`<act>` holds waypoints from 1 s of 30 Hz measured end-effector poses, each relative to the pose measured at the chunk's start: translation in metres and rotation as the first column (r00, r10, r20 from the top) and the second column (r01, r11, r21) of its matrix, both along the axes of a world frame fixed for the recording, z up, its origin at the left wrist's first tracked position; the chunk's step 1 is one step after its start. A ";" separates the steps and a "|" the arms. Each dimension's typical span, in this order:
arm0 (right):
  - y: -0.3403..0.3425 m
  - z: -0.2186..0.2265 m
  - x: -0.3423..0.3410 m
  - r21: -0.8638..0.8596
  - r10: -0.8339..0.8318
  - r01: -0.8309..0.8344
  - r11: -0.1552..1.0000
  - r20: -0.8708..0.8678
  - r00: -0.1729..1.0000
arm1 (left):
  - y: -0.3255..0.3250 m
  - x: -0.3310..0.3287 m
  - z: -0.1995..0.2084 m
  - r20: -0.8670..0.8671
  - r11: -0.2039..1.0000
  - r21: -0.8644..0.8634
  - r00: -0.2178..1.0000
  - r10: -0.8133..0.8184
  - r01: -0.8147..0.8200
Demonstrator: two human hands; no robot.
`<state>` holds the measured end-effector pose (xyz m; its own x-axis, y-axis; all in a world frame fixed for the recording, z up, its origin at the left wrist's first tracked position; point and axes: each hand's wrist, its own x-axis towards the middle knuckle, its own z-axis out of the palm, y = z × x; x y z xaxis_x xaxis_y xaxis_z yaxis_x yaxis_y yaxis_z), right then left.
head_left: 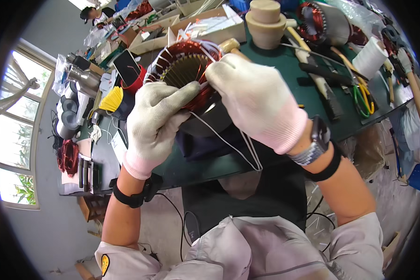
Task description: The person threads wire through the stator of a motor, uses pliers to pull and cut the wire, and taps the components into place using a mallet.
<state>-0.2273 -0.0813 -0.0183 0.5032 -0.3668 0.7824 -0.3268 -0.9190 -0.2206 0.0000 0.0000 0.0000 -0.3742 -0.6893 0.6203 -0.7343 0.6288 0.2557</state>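
Note:
A motor stator stands at the table's near edge, its open end facing up. Copper windings ring that end, bound in places with white cord. My gloved left hand grips the near left of the winding ring, index finger laid over the copper and thumb below. At the right side of the ring my gloved right hand is closed, fingertips pinched together. A white cord runs from beside my left fingers into a hanging loop and back up under my right hand. My right fingertips hide what they pinch.
Another stator, a stacked tan round block, a white thread spool, a hammer and scissors lie at the right. Leftward are a phone, yellow strips and a red wire coil. Behind stands a wooden tray.

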 end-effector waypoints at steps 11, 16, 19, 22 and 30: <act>0.060 -0.025 -0.026 0.432 0.028 -0.180 0.884 0.336 0.941 | 0.007 -0.009 0.010 -0.030 0.994 0.084 0.997 0.070 -0.067; 0.050 -0.015 -0.016 0.444 0.045 -0.054 0.894 0.030 0.999 | 0.003 -0.007 0.023 0.044 0.987 0.134 0.996 0.082 -0.087; 0.040 -0.007 -0.015 0.461 0.102 -0.065 0.885 -0.057 0.993 | -0.005 -0.004 0.036 0.044 0.986 0.161 0.998 0.041 -0.048; 0.023 -0.005 -0.010 0.659 0.138 -0.118 0.743 0.023 0.990 | -0.024 0.001 0.055 0.198 0.944 0.322 0.970 -0.138 0.069; 0.050 0.036 -0.002 0.500 -0.057 -0.048 0.865 0.193 0.980 | -0.005 0.000 0.057 0.392 0.985 0.054 0.911 0.127 -0.161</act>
